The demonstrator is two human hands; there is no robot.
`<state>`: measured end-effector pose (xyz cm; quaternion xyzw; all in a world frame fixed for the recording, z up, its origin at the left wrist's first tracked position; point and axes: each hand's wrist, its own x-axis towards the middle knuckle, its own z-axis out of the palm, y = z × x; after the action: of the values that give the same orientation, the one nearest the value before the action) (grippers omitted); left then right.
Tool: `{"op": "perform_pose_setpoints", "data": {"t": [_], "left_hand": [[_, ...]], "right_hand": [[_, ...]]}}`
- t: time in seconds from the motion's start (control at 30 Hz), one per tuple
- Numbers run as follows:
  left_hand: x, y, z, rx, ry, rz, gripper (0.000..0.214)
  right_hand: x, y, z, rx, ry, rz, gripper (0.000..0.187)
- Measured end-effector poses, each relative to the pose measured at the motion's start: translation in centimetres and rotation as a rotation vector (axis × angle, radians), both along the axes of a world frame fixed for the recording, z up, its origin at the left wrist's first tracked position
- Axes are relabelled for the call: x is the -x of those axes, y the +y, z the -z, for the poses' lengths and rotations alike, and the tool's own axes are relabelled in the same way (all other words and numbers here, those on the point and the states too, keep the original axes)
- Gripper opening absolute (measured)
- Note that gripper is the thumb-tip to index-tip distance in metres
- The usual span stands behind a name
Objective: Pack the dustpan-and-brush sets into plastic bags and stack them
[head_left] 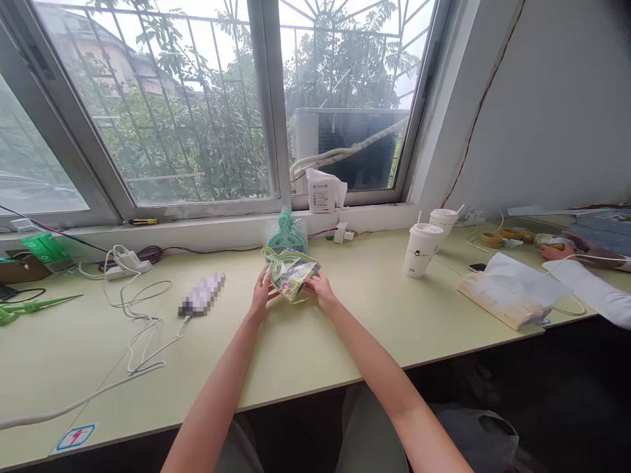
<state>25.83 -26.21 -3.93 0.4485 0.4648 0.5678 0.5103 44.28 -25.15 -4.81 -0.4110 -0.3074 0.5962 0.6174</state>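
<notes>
**Both hands on a pale green plastic dustpan-and-brush set in clear, printed wrapping**

The set is held just above or on the near part of the table, in front of the seated person; whether it touches the tabletop is hard to tell. The left hand is closed on its left edge, and the right hand is closed on the right edge, near the dark bristles.

It should be light, with a stiff plastic shell, while the bristles would give under pressure. The glossy film looks likely to slip and crinkle, so the rigid side rims, or the handle pointing toward the window, seem the surest holds; squeezing hard across the thin pan could flex it.

Just beyond lies a stack of teal-green plastic dustpans, also wrapped. All this is on a long, pale yellow-green tabletop. To the right stand two white lidded paper cups with straws, then a beige-and-white soft tissue pack. Farther right, a co-worker's hand is near some tan tape rolls.
</notes>
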Motion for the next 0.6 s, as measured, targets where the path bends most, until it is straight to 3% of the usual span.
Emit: {"op": "perform_pose_setpoints", "data": {"t": [0.3, 0.43, 0.6], "left_hand": [[2.5, 1.7, 1.2, 0.099, -0.14, -0.138, 0.02], [3.5, 1.7, 1.1, 0.059, -0.158, -0.182, 0.018], [4.4, 1.9, 1.1, -0.033, -0.147, -0.409, 0.019]], "right_hand": [[-1.1, 0.0, -0.7, -0.01, -0.083, -0.051, 0.032], [-1.4, -0.3, -1.3, -0.041, -0.106, -0.114, 0.03], [-0.9, -0.7, -1.8, -0.077, -0.121, -0.216, 0.032]]}}
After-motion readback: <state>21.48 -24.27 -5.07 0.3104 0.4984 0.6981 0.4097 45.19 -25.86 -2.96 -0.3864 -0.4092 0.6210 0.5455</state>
